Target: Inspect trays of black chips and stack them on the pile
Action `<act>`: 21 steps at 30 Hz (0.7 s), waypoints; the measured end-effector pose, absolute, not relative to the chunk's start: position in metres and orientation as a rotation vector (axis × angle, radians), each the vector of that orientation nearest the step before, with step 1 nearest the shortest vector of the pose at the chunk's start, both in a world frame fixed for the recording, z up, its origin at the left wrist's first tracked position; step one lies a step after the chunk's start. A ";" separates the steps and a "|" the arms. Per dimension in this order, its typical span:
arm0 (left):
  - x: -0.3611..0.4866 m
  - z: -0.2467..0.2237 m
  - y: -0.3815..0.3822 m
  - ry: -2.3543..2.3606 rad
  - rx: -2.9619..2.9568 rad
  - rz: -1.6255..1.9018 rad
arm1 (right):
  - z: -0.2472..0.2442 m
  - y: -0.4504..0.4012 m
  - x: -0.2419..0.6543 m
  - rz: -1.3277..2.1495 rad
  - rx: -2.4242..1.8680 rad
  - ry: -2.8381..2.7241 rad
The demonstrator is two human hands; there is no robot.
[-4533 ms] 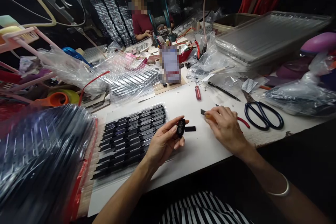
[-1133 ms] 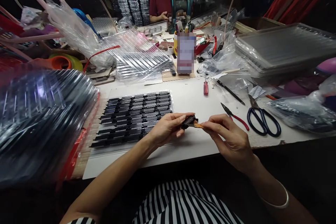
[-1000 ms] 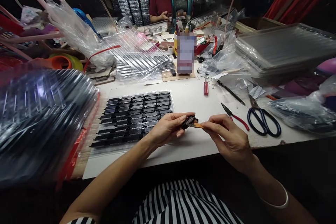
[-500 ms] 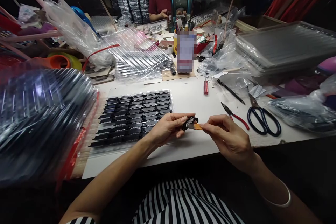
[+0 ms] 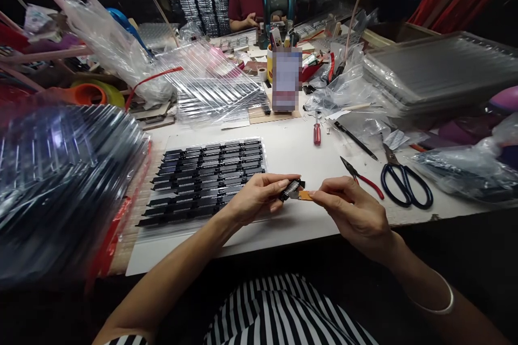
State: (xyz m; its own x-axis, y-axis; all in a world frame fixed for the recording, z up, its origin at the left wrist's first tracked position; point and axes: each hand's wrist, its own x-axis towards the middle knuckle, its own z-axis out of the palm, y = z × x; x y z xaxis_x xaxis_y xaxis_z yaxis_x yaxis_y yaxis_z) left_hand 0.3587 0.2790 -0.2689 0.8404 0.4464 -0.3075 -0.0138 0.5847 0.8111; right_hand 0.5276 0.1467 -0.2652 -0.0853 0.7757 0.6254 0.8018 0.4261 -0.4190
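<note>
Between the thumb and fingers of my left hand (image 5: 261, 194) is a small black toothed part (image 5: 291, 188), held above the white table's front area. My right hand (image 5: 356, 207) pinches a small orange-handled tool (image 5: 306, 195), whose thin grey end touches or lies right beside the black part. Left of my hands, rows of similar black parts (image 5: 208, 172) lie in a clear tray (image 5: 265, 157), partly behind my left hand and forearm.
Pliers (image 5: 364, 180), scissors (image 5: 407, 180), a black pen-like tool (image 5: 356, 140) and a red screwdriver (image 5: 317, 133) lie on the right. A phone (image 5: 285, 81) stands behind. Stacked clear trays (image 5: 60, 172) fill the left. A person (image 5: 245, 0) sits across.
Both hands keep their grips in nearly the same place. The black part is tilted slightly differently, and my right forearm has shifted a little to the right.
</note>
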 end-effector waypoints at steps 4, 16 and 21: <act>0.359 -0.268 0.279 0.515 0.901 0.284 | -0.266 0.147 0.524 0.000 -1.346 -1.782; 0.358 -0.273 0.280 0.502 0.942 0.261 | -0.268 0.150 0.522 0.012 -1.333 -1.768; 0.357 -0.272 0.279 0.494 0.972 0.227 | -0.263 0.147 0.528 0.061 -1.340 -1.862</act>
State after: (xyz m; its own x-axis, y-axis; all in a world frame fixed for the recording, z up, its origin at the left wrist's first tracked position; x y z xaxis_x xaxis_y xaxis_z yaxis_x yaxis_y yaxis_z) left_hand 0.3573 0.2790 -0.2717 0.8669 0.3993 -0.2984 0.0332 0.5511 0.8338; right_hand 0.5281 0.1474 -0.2633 -0.0960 0.8075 0.5820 0.7680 0.4320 -0.4728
